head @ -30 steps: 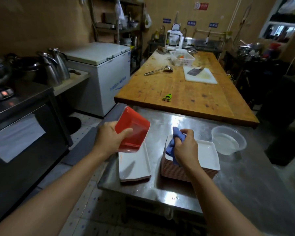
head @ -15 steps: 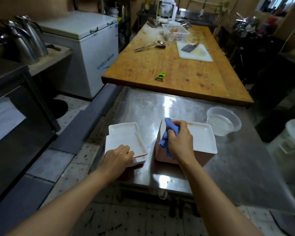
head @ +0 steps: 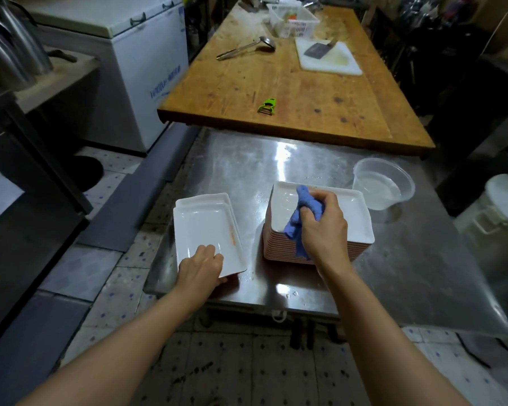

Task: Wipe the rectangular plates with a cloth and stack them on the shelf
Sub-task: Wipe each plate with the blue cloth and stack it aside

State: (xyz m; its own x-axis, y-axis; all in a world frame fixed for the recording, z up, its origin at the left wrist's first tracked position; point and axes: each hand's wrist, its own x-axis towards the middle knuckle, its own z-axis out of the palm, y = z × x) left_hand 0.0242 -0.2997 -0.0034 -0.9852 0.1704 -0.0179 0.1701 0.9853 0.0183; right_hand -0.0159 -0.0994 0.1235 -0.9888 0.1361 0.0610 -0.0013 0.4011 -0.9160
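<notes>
- Steel formed the near desk (head: 320,259), its top streaked with glare and damp smears, standing over a speckled tiled floor (head: 247,367).
- Butted against its far edge ran a long wooden desk (head: 305,92), scarred and stained, carrying a green peeler (head: 267,105), a metal ladle (head: 247,48), a white cutting board (head: 329,58) with a cleaver (head: 317,49) lying on it, and a white plastic basket (head: 293,20).
- To the left stood a white chest freezer (head: 135,63); metal jugs (head: 9,48) sat on a ledge beyond it, and a dark oven front (head: 21,200) filled the left edge.
- On the steel desk, a clear plastic tub (head: 383,183) holding some water sat near the right end of a tall stack of rectangular plates (head: 355,227), white on top with reddish edges.
- The right hand (head: 324,227) was curled tight around a bunched blue cloth (head: 302,212), resting on the stack's top plate.
- A short pile of white plates (head: 206,227) lay just left of the stack, apart from it; the left hand (head: 201,268) gripped its near corner, fingers over the rim.
</notes>
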